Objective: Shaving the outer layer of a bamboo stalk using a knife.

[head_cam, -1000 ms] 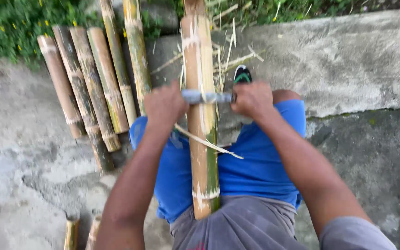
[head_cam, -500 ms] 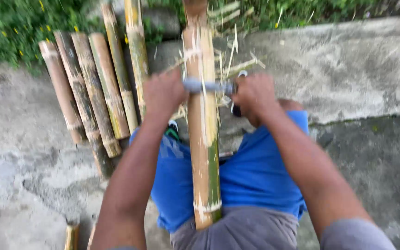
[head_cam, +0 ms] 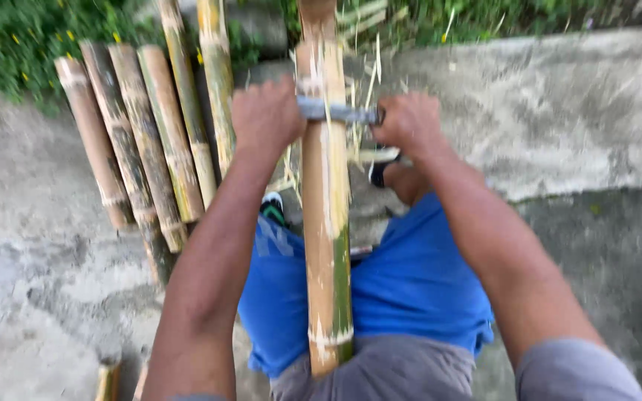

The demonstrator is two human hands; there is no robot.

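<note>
a long bamboo pole was held lengthwise between the legs, over blue shorts, with its near end against the lap and its far end pointing away toward the grass. a grey metal blade was laid crosswise on the pole's upper face. the left hand was clamped around one end of the blade, just left of the pole; the right hand was clamped around the other end, just right of it. both fists were fully closed.

compared with the views half a second and one second earlier, the blade and both hands were found further along the pole, away from the body, and the arms were more extended. pale, freshly stripped surface was visible on the pole between the blade and the lap, while green skin remained along its right edge lower down. thin fibres were seen lifted beside the blade. from this it was judged that a scraping stroke was in progress and that the outer skin was only partly removed.

a row of shorter bamboo lengths was laid on the concrete ground to the left, well apart from the hands. motion blur prevented finer detail of the blade edge from being told.
</note>
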